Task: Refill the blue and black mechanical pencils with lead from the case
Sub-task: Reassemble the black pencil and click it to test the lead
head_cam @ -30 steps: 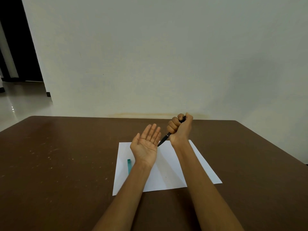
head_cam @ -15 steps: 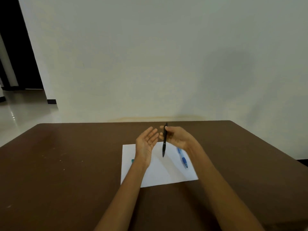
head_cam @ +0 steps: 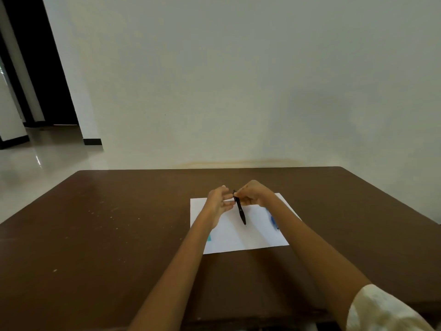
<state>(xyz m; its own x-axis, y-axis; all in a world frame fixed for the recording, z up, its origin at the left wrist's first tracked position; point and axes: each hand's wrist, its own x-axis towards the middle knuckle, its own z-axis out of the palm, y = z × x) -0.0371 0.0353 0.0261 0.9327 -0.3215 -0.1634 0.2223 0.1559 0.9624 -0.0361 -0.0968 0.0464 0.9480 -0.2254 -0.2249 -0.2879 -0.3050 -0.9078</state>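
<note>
My right hand pinches the top end of the black mechanical pencil, which hangs tip-down over the white sheet of paper. Just left of the pencil's top, my left hand is held up with its fingers apart and nothing in it; its fingertips are close to the pencil. The blue mechanical pencil lies on the paper's right part, partly hidden by my right forearm. A corner of the teal lead case shows on the paper beside my left forearm.
The brown table carries the paper at its middle. A pale wall stands right behind the table's far edge. At the far left a doorway opens onto a shiny floor.
My right hand went from a fist around the black pencil to a fingertip pinch at its top, and the pencil now hangs tip-down. My left palm turned inward toward it. The view pulled back.
</note>
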